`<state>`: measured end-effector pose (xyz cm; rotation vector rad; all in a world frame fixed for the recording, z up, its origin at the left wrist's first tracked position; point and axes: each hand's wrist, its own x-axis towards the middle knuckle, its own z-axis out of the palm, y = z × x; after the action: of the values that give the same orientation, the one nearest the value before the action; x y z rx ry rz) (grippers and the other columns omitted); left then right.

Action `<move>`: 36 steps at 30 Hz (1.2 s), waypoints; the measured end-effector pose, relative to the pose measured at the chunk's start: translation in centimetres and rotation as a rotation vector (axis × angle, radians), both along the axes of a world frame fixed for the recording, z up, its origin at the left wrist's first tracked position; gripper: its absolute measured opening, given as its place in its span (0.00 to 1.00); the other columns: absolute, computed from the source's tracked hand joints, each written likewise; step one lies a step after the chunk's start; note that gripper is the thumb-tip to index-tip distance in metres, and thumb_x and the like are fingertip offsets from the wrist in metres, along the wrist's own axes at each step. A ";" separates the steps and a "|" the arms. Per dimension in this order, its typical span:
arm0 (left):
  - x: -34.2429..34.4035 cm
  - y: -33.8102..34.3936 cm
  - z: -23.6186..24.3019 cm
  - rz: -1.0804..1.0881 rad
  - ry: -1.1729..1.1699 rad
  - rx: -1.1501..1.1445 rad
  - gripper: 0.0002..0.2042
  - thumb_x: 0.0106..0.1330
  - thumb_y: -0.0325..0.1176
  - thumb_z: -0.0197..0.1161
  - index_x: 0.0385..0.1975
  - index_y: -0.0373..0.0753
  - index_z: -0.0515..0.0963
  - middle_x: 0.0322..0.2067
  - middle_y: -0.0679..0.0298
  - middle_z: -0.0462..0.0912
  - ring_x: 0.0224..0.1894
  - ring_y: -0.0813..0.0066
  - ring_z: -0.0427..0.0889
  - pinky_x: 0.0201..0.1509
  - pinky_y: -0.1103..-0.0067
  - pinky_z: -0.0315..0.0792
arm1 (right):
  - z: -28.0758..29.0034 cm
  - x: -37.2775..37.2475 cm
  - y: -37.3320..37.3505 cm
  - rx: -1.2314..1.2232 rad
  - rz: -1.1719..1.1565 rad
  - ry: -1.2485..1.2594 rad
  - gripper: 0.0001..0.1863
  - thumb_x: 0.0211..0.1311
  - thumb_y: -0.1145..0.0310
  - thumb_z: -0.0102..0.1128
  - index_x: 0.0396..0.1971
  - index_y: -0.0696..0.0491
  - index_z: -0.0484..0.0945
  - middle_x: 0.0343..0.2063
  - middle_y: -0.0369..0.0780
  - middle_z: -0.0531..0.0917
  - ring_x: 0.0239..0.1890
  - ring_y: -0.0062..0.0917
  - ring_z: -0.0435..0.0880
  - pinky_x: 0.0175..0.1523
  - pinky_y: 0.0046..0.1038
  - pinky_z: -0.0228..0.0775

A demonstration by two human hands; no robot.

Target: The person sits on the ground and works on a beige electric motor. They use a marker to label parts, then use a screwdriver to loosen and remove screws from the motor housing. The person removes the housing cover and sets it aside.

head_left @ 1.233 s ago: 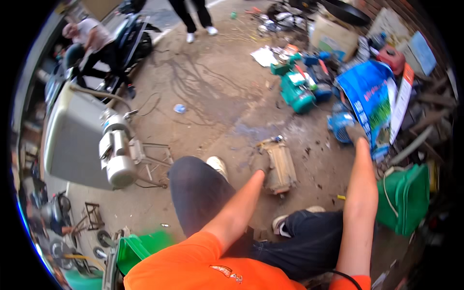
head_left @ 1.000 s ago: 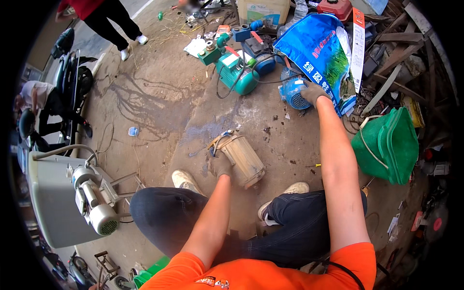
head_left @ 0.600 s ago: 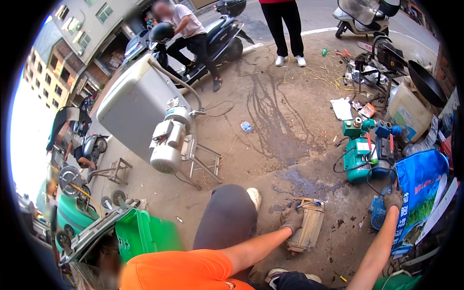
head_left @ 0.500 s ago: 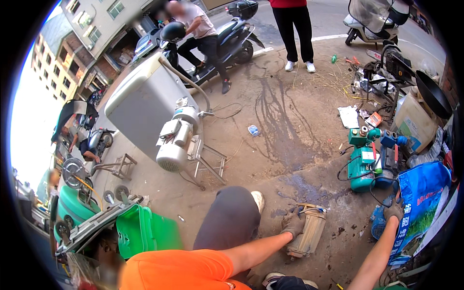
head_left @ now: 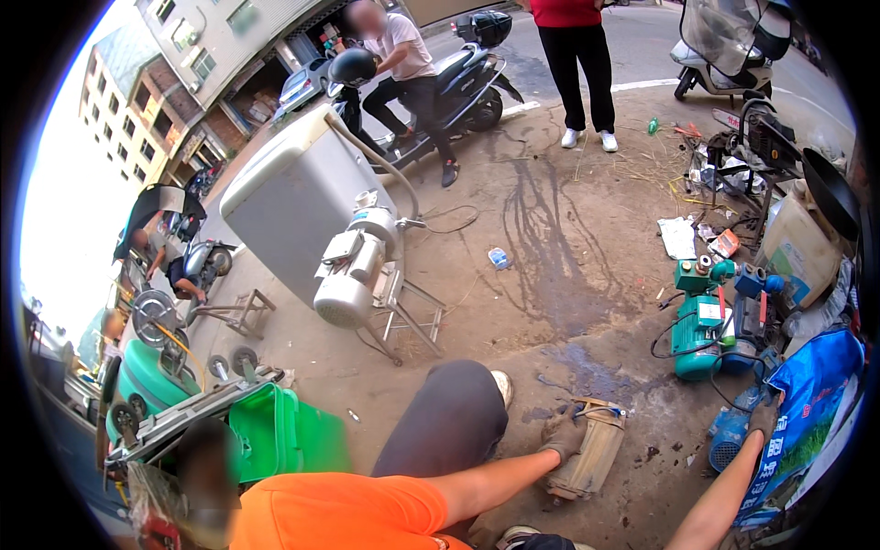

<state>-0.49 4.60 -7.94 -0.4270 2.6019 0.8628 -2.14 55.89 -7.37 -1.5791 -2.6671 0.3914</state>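
Observation:
My left hand [head_left: 562,436], in a dark grey work glove, grips the side of a worn tan metal housing [head_left: 591,454]. The housing is long and boxy, and it lies on the dirty ground just right of my knee. At the lower right, my gloved right hand [head_left: 763,418] is at the left edge of a blue printed bag [head_left: 807,403]. A small blue motor [head_left: 729,445] with a round grille sits right beside that hand. The right hand's fingers are partly hidden, so what they hold is unclear.
Green pump [head_left: 698,335] and cable stand beyond the bag. A grey-white motor on a metal frame [head_left: 353,275] is ahead left, near a large pale box [head_left: 284,192]. Green bin [head_left: 284,431] is at left. One person [head_left: 576,64] stands ahead; another sits on a scooter [head_left: 467,92].
The whole scene sits slightly further right and lower as the view shifts. Both hands keep nearly the same places on the housing and beside the bag.

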 end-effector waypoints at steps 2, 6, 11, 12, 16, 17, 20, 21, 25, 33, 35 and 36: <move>0.3 -0.8 -0.7 -0.001 0.022 -0.013 0.23 0.69 0.49 0.50 0.62 0.52 0.74 0.60 0.50 0.76 0.60 0.48 0.75 0.65 0.59 0.67 | 0.6 -0.1 -1.7 -0.011 0.004 -0.035 0.34 0.67 0.54 0.50 0.73 0.42 0.61 0.66 0.53 0.70 0.65 0.50 0.72 0.68 0.44 0.65; 0.5 -0.7 -0.3 -0.013 0.042 0.017 0.23 0.70 0.49 0.50 0.62 0.52 0.74 0.60 0.51 0.77 0.61 0.50 0.75 0.66 0.59 0.66 | 0.0 1.3 -1.6 0.150 0.153 -0.156 0.34 0.65 0.54 0.52 0.70 0.48 0.64 0.64 0.56 0.72 0.64 0.50 0.73 0.68 0.44 0.65; 0.6 -0.9 -1.5 -0.016 0.091 0.016 0.23 0.70 0.50 0.50 0.62 0.52 0.74 0.59 0.50 0.77 0.60 0.49 0.76 0.65 0.59 0.67 | 1.2 2.5 -2.7 0.168 0.236 -0.110 0.30 0.65 0.54 0.52 0.65 0.53 0.70 0.61 0.55 0.74 0.62 0.50 0.75 0.66 0.43 0.67; 0.5 -0.8 -1.5 -0.017 0.099 0.013 0.23 0.70 0.50 0.50 0.62 0.52 0.74 0.59 0.50 0.77 0.59 0.48 0.76 0.65 0.59 0.67 | 1.7 2.6 -3.0 0.196 0.235 -0.085 0.29 0.65 0.55 0.52 0.63 0.54 0.71 0.60 0.55 0.75 0.61 0.49 0.75 0.65 0.43 0.67; 0.5 -0.9 -1.8 -0.009 0.055 0.010 0.23 0.69 0.50 0.51 0.62 0.51 0.74 0.59 0.49 0.76 0.60 0.45 0.76 0.65 0.59 0.68 | 5.4 2.4 -7.0 0.275 0.199 -0.049 0.26 0.65 0.55 0.52 0.56 0.57 0.76 0.55 0.56 0.78 0.57 0.49 0.78 0.64 0.42 0.69; 0.2 -0.5 -1.4 -0.008 0.037 0.024 0.24 0.69 0.50 0.51 0.62 0.51 0.74 0.60 0.49 0.76 0.60 0.44 0.75 0.65 0.59 0.68 | 5.9 2.4 -7.2 0.296 0.174 -0.052 0.25 0.65 0.55 0.53 0.55 0.58 0.77 0.54 0.56 0.79 0.57 0.49 0.78 0.63 0.42 0.69; 0.3 -0.6 -1.3 0.009 0.012 0.038 0.25 0.68 0.50 0.52 0.63 0.51 0.73 0.61 0.49 0.74 0.62 0.44 0.74 0.66 0.58 0.68 | 5.7 2.7 -7.1 0.110 0.291 -0.249 0.25 0.64 0.55 0.55 0.53 0.59 0.78 0.53 0.56 0.80 0.57 0.47 0.78 0.64 0.42 0.69; 0.5 -0.9 -1.4 0.017 0.009 0.036 0.25 0.68 0.51 0.52 0.63 0.51 0.73 0.62 0.49 0.73 0.62 0.44 0.73 0.66 0.58 0.68 | 6.1 2.8 -8.1 0.088 0.336 -0.275 0.26 0.64 0.55 0.55 0.53 0.59 0.78 0.53 0.56 0.80 0.58 0.47 0.78 0.64 0.42 0.69; 0.6 -1.0 -1.6 -0.007 0.004 0.060 0.26 0.67 0.51 0.52 0.64 0.51 0.71 0.64 0.51 0.71 0.63 0.45 0.72 0.66 0.58 0.69 | 6.2 3.9 -8.7 0.152 0.242 -0.135 0.28 0.53 0.61 0.60 0.53 0.61 0.80 0.54 0.55 0.81 0.58 0.48 0.79 0.65 0.40 0.69; 0.5 -1.7 -0.4 -0.006 0.060 0.093 0.24 0.68 0.49 0.53 0.62 0.49 0.75 0.59 0.45 0.76 0.60 0.44 0.75 0.65 0.58 0.69 | 11.6 5.3 -12.5 -0.027 0.397 -0.096 0.24 0.55 0.57 0.58 0.43 0.61 0.84 0.46 0.59 0.84 0.53 0.53 0.82 0.61 0.43 0.72; 0.2 -1.7 -0.4 -0.005 0.047 0.074 0.24 0.68 0.50 0.53 0.62 0.49 0.75 0.59 0.48 0.76 0.61 0.46 0.75 0.64 0.58 0.70 | 13.2 5.4 -16.7 -0.041 0.381 -0.138 0.26 0.56 0.53 0.59 0.44 0.61 0.84 0.47 0.59 0.83 0.54 0.53 0.81 0.62 0.44 0.71; -0.1 -1.6 -1.7 0.003 0.082 0.032 0.25 0.67 0.50 0.53 0.62 0.50 0.74 0.60 0.51 0.75 0.61 0.47 0.74 0.63 0.58 0.71 | 12.8 5.7 -17.7 -0.025 0.329 -0.119 0.29 0.57 0.49 0.59 0.45 0.61 0.84 0.49 0.59 0.83 0.55 0.52 0.80 0.63 0.43 0.71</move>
<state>-0.58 3.03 -9.66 -0.3941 2.6583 0.9404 3.59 38.16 5.40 -1.2010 -3.0310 0.3467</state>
